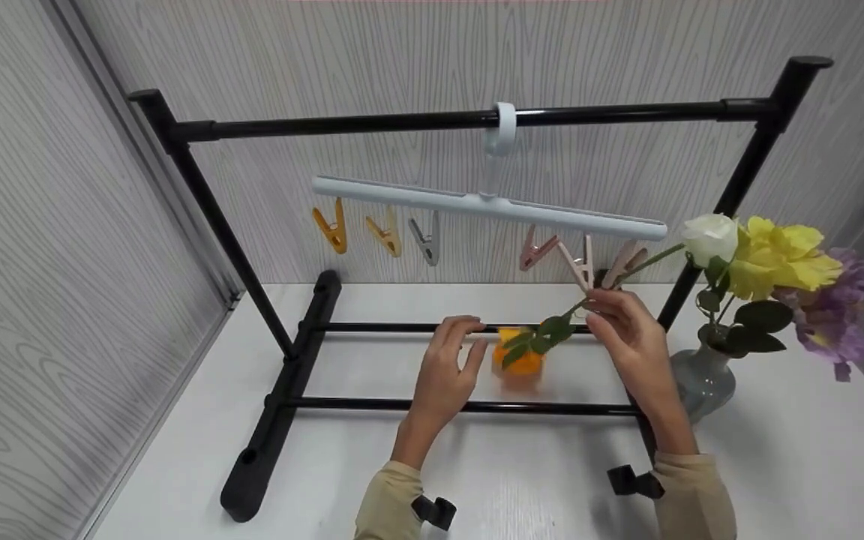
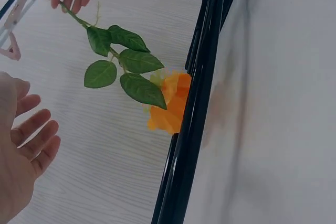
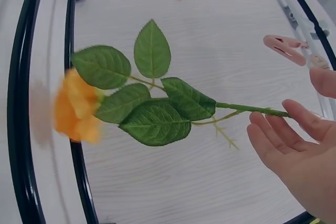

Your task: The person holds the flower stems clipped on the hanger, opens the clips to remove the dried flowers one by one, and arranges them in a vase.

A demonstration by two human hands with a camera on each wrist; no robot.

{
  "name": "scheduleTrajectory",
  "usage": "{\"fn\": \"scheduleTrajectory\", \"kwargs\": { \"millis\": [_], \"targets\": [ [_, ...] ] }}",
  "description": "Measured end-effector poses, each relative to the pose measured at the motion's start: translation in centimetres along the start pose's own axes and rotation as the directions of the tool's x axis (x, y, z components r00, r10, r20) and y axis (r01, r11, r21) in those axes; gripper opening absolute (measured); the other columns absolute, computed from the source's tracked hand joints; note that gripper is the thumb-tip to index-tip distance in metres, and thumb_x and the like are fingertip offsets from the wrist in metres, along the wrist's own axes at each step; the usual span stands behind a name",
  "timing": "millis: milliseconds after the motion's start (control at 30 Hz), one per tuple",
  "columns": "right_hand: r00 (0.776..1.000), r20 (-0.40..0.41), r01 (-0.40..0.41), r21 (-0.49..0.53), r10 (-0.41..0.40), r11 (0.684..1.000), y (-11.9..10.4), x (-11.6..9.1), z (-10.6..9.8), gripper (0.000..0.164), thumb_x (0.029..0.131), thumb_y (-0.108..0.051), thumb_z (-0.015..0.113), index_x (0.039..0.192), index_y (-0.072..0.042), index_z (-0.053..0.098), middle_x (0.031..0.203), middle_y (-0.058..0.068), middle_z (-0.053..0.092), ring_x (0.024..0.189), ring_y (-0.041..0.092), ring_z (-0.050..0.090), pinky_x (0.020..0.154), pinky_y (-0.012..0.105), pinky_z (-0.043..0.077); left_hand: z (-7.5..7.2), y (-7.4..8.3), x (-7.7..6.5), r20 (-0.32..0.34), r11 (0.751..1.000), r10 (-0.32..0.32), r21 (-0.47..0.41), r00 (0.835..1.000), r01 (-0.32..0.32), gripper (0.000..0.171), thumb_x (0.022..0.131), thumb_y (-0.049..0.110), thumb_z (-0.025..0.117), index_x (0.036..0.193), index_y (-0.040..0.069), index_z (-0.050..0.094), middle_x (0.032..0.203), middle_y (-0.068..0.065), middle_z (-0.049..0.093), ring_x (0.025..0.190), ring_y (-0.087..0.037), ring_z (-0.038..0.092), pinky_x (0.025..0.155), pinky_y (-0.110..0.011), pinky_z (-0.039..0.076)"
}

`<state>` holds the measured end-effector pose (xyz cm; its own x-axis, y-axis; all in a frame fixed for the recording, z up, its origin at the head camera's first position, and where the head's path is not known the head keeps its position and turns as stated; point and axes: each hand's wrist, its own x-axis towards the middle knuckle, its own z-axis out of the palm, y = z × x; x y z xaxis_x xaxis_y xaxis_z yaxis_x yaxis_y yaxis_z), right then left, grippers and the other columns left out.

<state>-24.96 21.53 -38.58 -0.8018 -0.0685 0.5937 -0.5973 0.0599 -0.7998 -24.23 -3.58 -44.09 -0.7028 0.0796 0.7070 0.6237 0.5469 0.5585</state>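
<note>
An orange flower [image 1: 520, 352] with green leaves [image 3: 157, 121] hangs head down, its stem [image 3: 252, 108] slanting up to the right end of a pale blue hanger [image 1: 417, 196]. My right hand [image 1: 631, 341] is at that stem just below the pink clothespins [image 1: 580, 264]; its fingers look fairly straight and touch the stem, with the thumb apart from them. My left hand [image 1: 447, 367] is raised left of the flower, fingers loosely bent, with nothing in it. The flower's head is close to the lower black bar [image 2: 191, 114] in the left wrist view.
The hanger hooks over the top bar of a black rack [image 1: 342, 124]. Yellow [image 1: 333, 229], cream and grey clothespins hang along its left half. A grey vase [image 1: 704, 379] with white, yellow and purple flowers [image 1: 781, 259] stands right of the rack on the white table [image 1: 552, 480].
</note>
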Motion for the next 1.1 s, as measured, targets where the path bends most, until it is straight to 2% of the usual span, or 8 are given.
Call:
{"fn": "scheduleTrajectory", "kwargs": {
  "millis": [100,167,333,467,600,700,867,1100],
  "targets": [
    [1.0,0.008,0.028,0.008,-0.028,1.0,-0.6,-0.2,0.5,0.027,0.1,0.006,0.061,0.126,0.017,0.06,0.12,0.014,0.064,0.109,0.015,0.064,0.093,0.019,0.052,0.4,0.3,-0.1,0.07,1.0,-0.025,0.009,0.997,0.024,0.032,0.105,0.022,0.064,0.129,0.002,0.065,0.134,-0.011,0.06,0.129,-0.027,0.056,0.109,-0.041,0.046],
    [0.999,0.017,0.051,0.014,-0.051,0.999,-0.8,-0.3,0.8,0.027,0.1,0.008,0.061,0.125,0.017,0.061,0.119,0.016,0.063,0.11,0.016,0.065,0.093,0.02,0.052,0.7,0.6,-0.2,0.128,0.999,-0.039,0.022,0.991,0.037,0.038,0.105,0.026,0.065,0.134,0.002,0.062,0.137,-0.012,0.059,0.132,-0.027,0.054,0.111,-0.042,0.044],
    [0.994,0.058,0.094,-0.006,-0.094,0.996,-1.1,-0.5,1.6,0.028,0.099,0.011,0.061,0.126,0.016,0.062,0.119,0.025,0.061,0.112,0.017,0.065,0.093,0.021,0.053,1.5,1.1,-0.5,0.244,0.997,-0.061,0.064,0.968,0.046,0.047,0.104,0.033,0.065,0.14,0.004,0.059,0.135,-0.012,0.062,0.125,-0.028,0.059,0.106,-0.046,0.047],
    [0.992,0.072,0.103,-0.035,-0.101,0.994,-1.3,-0.8,2.0,0.027,0.099,0.009,0.062,0.126,0.013,0.065,0.119,0.025,0.061,0.112,0.016,0.066,0.093,0.021,0.053,2.1,1.3,-0.7,0.26,0.996,-0.055,0.083,0.964,0.034,0.042,0.103,0.028,0.067,0.136,0.004,0.06,0.125,-0.012,0.068,0.111,-0.027,0.066,0.098,-0.045,0.053],
    [0.993,0.043,0.107,-0.013,-0.107,0.994,-1.5,-1.0,2.3,0.023,0.099,0.009,0.061,0.121,0.014,0.065,0.117,0.026,0.063,0.11,0.016,0.066,0.092,0.021,0.053,2.4,1.4,-0.7,0.257,0.997,-0.046,0.076,0.965,0.027,0.038,0.102,0.018,0.068,0.136,0.002,0.06,0.123,-0.013,0.069,0.11,-0.026,0.067,0.098,-0.04,0.054],
    [0.993,0.007,0.118,-0.003,-0.118,0.993,-1.6,-1.0,2.4,0.018,0.098,0.01,0.062,0.115,0.015,0.065,0.113,0.027,0.064,0.103,0.015,0.067,0.088,0.02,0.053,2.5,1.6,-0.8,0.271,0.998,-0.042,0.06,0.962,0.027,0.039,0.102,0.017,0.068,0.137,0.003,0.059,0.125,-0.01,0.067,0.111,-0.022,0.066,0.098,-0.036,0.054],
    [0.993,-0.051,0.109,-0.035,-0.11,0.993,-1.8,-1.0,2.8,0.008,0.095,0.011,0.066,0.103,0.014,0.065,0.1,0.022,0.068,0.088,0.011,0.068,0.079,0.02,0.055,2.9,1.9,-1.1,0.312,0.999,-0.038,0.045,0.949,0.025,0.03,0.104,0.025,0.065,0.128,0.006,0.066,0.113,-0.004,0.068,0.103,-0.014,0.065,0.089,-0.027,0.055],
    [0.994,-0.087,0.068,-0.011,-0.069,0.998,-1.9,-1.1,3.4,0.008,0.098,0.009,0.063,0.105,0.012,0.06,0.079,0.016,0.064,0.069,0.015,0.067,0.068,0.025,0.058,3.2,2.2,-1.1,0.304,0.999,-0.032,0.03,0.952,0.024,0.015,0.105,0.019,0.064,0.112,0.007,0.07,0.104,-0.001,0.066,0.098,-0.011,0.062,0.085,-0.023,0.054]
  ]
}}
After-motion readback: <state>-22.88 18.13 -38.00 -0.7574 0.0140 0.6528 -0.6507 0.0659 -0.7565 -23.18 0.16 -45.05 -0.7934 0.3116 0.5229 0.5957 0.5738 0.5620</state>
